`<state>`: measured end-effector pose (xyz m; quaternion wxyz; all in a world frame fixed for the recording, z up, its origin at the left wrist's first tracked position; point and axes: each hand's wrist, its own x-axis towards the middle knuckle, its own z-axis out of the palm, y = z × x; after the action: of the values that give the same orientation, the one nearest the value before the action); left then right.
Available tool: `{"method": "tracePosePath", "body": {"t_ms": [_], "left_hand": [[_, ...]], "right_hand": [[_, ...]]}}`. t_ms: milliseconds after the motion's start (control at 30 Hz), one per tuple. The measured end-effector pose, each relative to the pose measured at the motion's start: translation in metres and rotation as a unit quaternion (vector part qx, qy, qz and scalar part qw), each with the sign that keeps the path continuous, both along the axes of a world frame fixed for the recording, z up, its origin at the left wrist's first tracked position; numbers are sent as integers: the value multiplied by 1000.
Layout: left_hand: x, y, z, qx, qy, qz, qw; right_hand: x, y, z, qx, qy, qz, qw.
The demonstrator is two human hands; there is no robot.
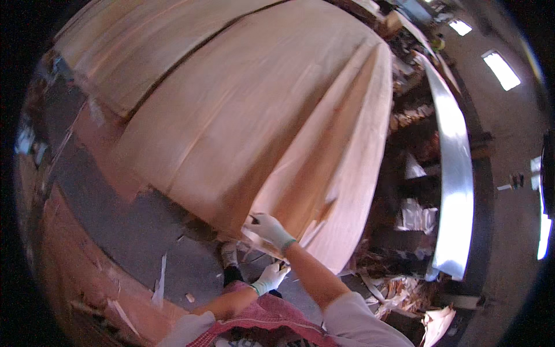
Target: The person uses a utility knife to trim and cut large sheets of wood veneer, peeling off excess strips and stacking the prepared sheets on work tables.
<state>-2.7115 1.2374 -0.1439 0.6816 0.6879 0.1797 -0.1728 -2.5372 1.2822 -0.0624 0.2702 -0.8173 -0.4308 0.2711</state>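
A large stack of thin, pale brown wood veneer sheets (pixel 231 98) spreads out in front of me. Its right side is covered by a loose veneer sheet (pixel 303 156), raised in long folds. My right hand (pixel 270 229), in a white glove with a green cuff, is closed on the near edge of this loose sheet. Lower and closer to my body, my left hand (pixel 270 279), gloved the same way, has its fingers curled together. Something small and dark shows at its fingertips, too unclear to name.
Left of the main stack lies another veneer stack (pixel 133 52), split off by a dark gap. A long, shiny metal strip (pixel 454 173) runs down the right side. Torn veneer scraps (pixel 399 295) litter the right floor. My shoe (pixel 229 254) stands against the stack's near edge.
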Motion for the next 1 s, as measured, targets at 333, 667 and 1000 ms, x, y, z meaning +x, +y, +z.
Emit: {"method": "tracePosePath", "body": {"t_ms": [333,667,1000], "left_hand": [[-3,178,-35,68,128,56,988],[3,172,-33,152,92,-18,984],[16,199,97,-113,179,146,966]], "right_hand": [[-20,-87,65,-50,209,-432,876],[-6,-36,-80,-35,321,-503,801],[-35,69,6,140,264,-447,843]]}}
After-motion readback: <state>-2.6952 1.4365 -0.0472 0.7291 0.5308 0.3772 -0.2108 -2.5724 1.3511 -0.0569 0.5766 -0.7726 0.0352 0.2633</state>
